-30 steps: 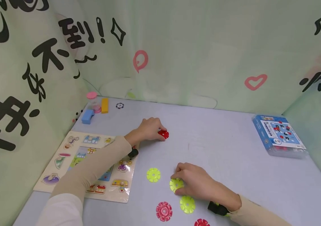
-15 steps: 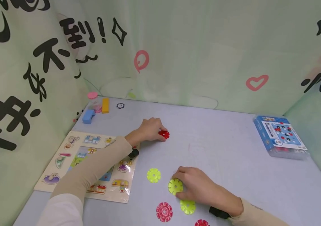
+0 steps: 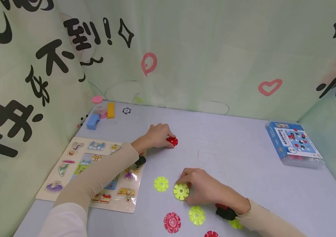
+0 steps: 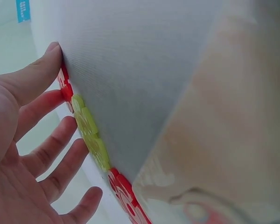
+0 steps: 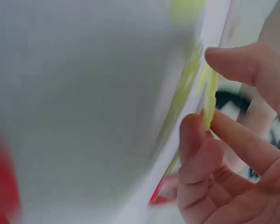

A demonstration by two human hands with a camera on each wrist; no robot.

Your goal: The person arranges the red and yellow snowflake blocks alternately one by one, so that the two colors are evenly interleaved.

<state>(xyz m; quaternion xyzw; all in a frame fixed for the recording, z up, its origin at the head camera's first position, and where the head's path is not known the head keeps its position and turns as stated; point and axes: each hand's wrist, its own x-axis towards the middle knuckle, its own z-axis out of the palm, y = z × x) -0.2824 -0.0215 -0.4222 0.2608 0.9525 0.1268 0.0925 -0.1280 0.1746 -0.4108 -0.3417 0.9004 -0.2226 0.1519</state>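
Right-hand grip (image 3: 202,187) pinches a yellow-green disc (image 3: 181,192) at lower centre, thumb and finger parted by its width; left-hand grip (image 3: 158,135) pinches a red disc (image 3: 173,141) near mid-frame.
Both look like thin moulded plastic: likely light, stiff, somewhat slick, not easily broken. Opposite edges of the notched rim should be the best hold, though blur in the right-wrist view leaves exact fingertip contact uncertain.

Blue box (image 3: 295,143) far right; picture board (image 3: 77,155) left
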